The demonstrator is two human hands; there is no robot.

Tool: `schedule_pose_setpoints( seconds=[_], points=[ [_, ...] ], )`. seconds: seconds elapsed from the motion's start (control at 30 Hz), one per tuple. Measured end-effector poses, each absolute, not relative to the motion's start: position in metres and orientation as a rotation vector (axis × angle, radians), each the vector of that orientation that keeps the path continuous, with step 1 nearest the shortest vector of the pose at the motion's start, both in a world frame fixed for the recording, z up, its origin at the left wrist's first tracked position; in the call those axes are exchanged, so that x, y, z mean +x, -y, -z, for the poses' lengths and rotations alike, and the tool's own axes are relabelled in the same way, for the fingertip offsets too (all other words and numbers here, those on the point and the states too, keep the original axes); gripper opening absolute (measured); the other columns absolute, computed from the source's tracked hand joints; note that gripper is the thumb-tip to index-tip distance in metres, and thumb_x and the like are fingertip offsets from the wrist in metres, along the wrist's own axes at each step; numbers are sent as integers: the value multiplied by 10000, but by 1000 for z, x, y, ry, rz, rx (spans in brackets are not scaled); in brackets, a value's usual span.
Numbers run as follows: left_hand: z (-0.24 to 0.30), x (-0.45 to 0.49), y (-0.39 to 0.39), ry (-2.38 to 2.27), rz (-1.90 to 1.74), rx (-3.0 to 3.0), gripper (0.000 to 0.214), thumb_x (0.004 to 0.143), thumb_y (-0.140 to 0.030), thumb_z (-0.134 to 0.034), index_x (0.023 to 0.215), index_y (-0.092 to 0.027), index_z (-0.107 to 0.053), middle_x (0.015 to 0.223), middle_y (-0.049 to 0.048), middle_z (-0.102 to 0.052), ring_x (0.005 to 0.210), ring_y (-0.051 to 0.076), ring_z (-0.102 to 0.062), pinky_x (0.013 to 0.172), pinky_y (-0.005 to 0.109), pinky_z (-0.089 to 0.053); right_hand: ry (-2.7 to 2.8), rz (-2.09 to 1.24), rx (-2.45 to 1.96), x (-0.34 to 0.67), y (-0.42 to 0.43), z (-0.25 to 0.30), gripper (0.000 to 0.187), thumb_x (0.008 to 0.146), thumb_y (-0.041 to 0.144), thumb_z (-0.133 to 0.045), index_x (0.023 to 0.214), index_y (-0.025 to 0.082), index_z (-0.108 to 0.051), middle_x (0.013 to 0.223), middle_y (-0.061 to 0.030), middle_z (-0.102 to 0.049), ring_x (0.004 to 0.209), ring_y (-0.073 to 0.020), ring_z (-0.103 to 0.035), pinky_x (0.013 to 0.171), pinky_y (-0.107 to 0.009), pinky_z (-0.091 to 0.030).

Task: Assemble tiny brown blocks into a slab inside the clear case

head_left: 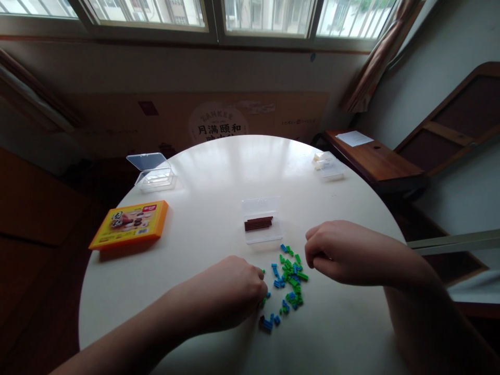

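Note:
Small blue and green building bricks (292, 276) lie in a loose pile on the white round table (203, 208). At the left side of this pile is my left hand (238, 291), its fingers curled down and partly covering some bricks; whatever is in them is hidden. My right hand (332, 250) hovers just right of the pile with fingers bent together, and I cannot make out anything between them. Beyond the bricks sits a clear plastic box (262, 208) holding several dark brown ribbed sticks (258, 224). One dark piece (262, 319) lies beside the nearest blue bricks.
An orange-yellow box (130, 224) lies at the table's left. Behind it stands an open clear case (154, 177). Another clear box with pale pieces (328, 165) is at the far right. A wooden side table (375, 161) with a paper sheet stands beyond the edge.

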State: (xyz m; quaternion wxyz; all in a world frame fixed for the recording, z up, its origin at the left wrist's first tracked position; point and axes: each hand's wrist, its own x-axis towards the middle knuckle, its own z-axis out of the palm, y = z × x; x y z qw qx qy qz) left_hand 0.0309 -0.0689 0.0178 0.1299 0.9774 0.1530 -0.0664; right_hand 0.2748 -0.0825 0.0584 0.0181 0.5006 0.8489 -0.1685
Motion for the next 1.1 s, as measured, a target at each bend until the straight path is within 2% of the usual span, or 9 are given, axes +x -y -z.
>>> schedule_pose_setpoints(
  seconds=[0.1,0.2,0.33,0.4,0.5,0.67,0.83,1.1],
  points=[
    [-18,32,70,-444,176,2836,195,804,-119,-584,621,-185,-584,616,-9,-590,474,126,-519,434,288,-316,-2662,676,1411,275,82,-60,248,726,110,-526,694,246,-730,705,-5,-694,643,-150,-607,617,-256,-402],
    [-26,28,62,-439,125,2706,124,786,-128,-615,681,-194,-627,670,-14,-618,543,120,-551,481,252,-365,-2762,694,1402,274,79,-59,229,759,110,-541,732,238,-730,727,-4,-676,653,-139,-597,620,-252,-399],
    [-33,18,37,-546,-103,2383,139,857,-136,-587,870,-214,-702,826,0,-674,684,92,-602,646,191,-449,-3174,696,1438,268,69,-46,248,851,129,-554,995,237,-724,910,-23,-663,744,-120,-604,657,-236,-433],
    [-30,15,25,-598,-249,2201,103,873,-202,-605,880,-192,-707,839,15,-682,717,98,-611,680,199,-468,-3418,715,1368,263,65,-38,242,889,136,-544,1046,221,-708,947,-42,-650,776,-113,-608,669,-230,-456],
    [-20,15,18,-676,-412,1900,118,863,-258,-628,884,-160,-690,820,27,-688,735,116,-614,693,234,-492,-3575,697,1244,255,63,-30,181,904,181,-585,1034,217,-707,903,-39,-657,746,-106,-604,652,-229,-468],
    [-13,23,25,-681,-375,1553,184,829,-304,-666,858,-121,-661,744,15,-631,688,117,-553,637,248,-457,-3624,615,1101,247,65,-28,119,896,214,-626,978,206,-713,859,-35,-688,720,-112,-604,639,-236,-465],
    [-12,24,28,-650,-372,1459,203,838,-312,-666,841,-110,-647,696,-11,-558,648,91,-467,595,220,-379,-3637,677,1072,245,64,-26,122,882,191,-648,987,198,-711,851,-34,-694,722,-112,-603,641,-232,-462],
    [-13,25,32,-702,-412,1562,183,821,-305,-673,830,-122,-678,689,11,-598,649,121,-513,592,233,-408,-3648,820,1119,241,62,-20,85,844,158,-656,910,187,-702,788,-29,-671,676,-113,-592,613,-230,-451]
  ],
)
